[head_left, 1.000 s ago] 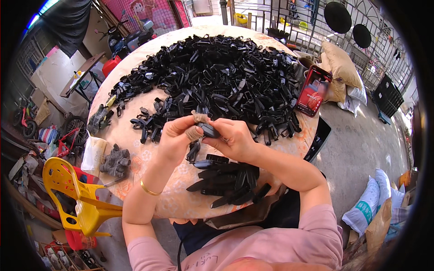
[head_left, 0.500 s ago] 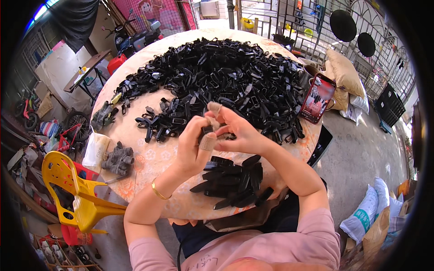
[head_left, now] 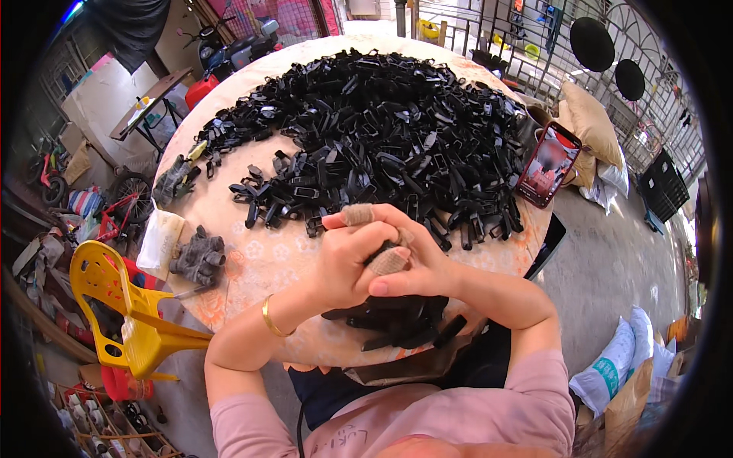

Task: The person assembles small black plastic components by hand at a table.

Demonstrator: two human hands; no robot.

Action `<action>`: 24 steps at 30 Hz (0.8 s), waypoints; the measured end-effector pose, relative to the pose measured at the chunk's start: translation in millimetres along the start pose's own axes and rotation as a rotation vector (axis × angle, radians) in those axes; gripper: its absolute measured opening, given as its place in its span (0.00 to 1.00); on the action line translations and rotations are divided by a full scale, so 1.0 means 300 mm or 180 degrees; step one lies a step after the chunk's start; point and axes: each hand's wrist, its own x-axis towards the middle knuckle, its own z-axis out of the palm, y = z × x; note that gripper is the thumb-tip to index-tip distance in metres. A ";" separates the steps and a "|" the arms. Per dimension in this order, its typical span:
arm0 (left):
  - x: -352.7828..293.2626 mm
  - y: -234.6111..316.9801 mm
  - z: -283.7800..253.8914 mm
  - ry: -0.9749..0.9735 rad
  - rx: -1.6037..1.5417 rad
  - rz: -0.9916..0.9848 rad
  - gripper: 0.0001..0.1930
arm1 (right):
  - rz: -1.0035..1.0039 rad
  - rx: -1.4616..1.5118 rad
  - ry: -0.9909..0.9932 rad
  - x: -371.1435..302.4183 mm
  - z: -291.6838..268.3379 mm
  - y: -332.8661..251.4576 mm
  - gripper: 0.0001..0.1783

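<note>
My left hand (head_left: 343, 256) and my right hand (head_left: 427, 263) are pressed together above the near part of the round table (head_left: 263, 263). Fingers of both are curled round a small black plastic piece (head_left: 379, 252), mostly hidden between them. Tan tape wraps several fingertips. Under my hands lies a small heap of long, narrow black pieces (head_left: 401, 324), partly covered by them. Beyond, a large pile of small black plastic parts (head_left: 382, 130), some with frame-like openings, spreads over the far half of the table.
A phone (head_left: 548, 166) leans at the pile's right edge. Dark grey gloves (head_left: 198, 258) and a white packet (head_left: 160, 243) lie at the table's left rim. A yellow chair (head_left: 141, 328) stands left. Sacks (head_left: 592, 130) and a black crate (head_left: 663, 185) are to the right.
My hands have moved slightly nearer to me and closed together, the right fingers folding over the left and the black piece. The view has shifted slightly.
</note>
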 end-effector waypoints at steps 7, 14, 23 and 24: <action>-0.010 0.020 0.039 0.0245 0.0187 0.0256 0.15 | -0.0537 -0.0825 0.0017 -0.014 0.005 0.010 0.45; -0.009 0.042 0.047 0.0378 0.0554 0.0364 0.11 | -0.0928 -0.1095 0.0100 -0.026 0.027 0.015 0.38; -0.005 -0.068 0.026 -0.0070 -0.0239 0.0288 0.19 | 0.0011 -0.0049 -0.0362 0.020 -0.155 -0.061 0.64; -0.006 -0.076 0.034 0.0024 -0.0396 0.0330 0.20 | 0.0129 0.0017 -0.0047 0.023 -0.191 -0.089 0.52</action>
